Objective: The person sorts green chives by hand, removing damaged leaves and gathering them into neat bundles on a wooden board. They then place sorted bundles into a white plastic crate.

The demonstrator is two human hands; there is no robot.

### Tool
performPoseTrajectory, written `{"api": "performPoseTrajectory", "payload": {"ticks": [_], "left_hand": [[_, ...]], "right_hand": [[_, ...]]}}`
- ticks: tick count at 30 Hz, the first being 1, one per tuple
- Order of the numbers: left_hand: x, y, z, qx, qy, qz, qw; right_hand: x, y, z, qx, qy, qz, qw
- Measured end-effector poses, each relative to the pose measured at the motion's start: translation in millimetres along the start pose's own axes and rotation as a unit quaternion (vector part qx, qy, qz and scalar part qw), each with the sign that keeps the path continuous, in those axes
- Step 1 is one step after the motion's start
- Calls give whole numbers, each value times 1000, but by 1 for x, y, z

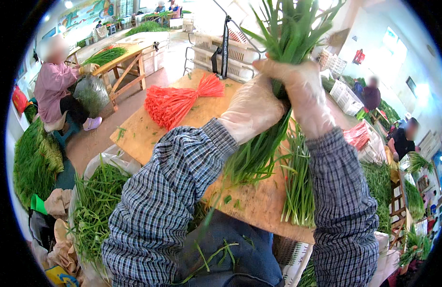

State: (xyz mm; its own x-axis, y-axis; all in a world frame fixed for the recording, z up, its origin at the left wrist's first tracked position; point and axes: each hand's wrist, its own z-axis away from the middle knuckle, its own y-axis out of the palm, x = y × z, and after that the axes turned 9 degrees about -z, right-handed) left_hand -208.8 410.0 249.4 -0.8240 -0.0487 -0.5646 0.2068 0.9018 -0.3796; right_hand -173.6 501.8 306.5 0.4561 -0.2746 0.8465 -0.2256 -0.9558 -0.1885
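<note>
Above the wooden table [259, 203], a thick bunch of green chives [295, 36] is gripped in both my gloved hands. My left hand [254, 107] wraps its middle from the left. My right hand [304, 91] is closed around it a little higher, with a thumb pointing left. Leaves fan out over the top of my hands, and more green ends hang below toward the tabletop. Another row of chives [297, 191] lies on the table beside my right forearm. Left of my hands rests a bundle of red strips [170, 103], gathered tight near one end.
White plastic crates [201, 52] stand behind the table. A bag of loose greens [99, 210] sits at my left, near a big green heap [37, 160]. A person in pink [56, 88] sits at another bench [123, 60]. More red strips [357, 135] lie at right.
</note>
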Motion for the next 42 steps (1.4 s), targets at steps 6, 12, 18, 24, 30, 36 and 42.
{"api": "performPoseTrajectory", "payload": {"ticks": [6,12,18,24,30,36,42], "left_hand": [[4,-13,20,56,-125,-36,990],[2,-84,102,-108,-221,-44,968],[13,-127,208,-201,-364,-63,907],[13,-112,259,-204,-389,-60,896],[2,-43,234,3,-240,18,971],[19,-7,193,47,-389,-145,908],[74,-23,181,-302,-131,-325,887]], "right_hand": [[-18,6,-22,-58,-13,-46,997],[-41,-62,-56,-28,-379,428,820],[19,-54,-35,-226,-86,-14,970],[-23,-53,-35,-195,-100,292,931],[-39,9,-37,-151,-207,478,840],[0,43,-15,-201,-187,135,952],[50,90,-10,-249,-172,-8,953]]}}
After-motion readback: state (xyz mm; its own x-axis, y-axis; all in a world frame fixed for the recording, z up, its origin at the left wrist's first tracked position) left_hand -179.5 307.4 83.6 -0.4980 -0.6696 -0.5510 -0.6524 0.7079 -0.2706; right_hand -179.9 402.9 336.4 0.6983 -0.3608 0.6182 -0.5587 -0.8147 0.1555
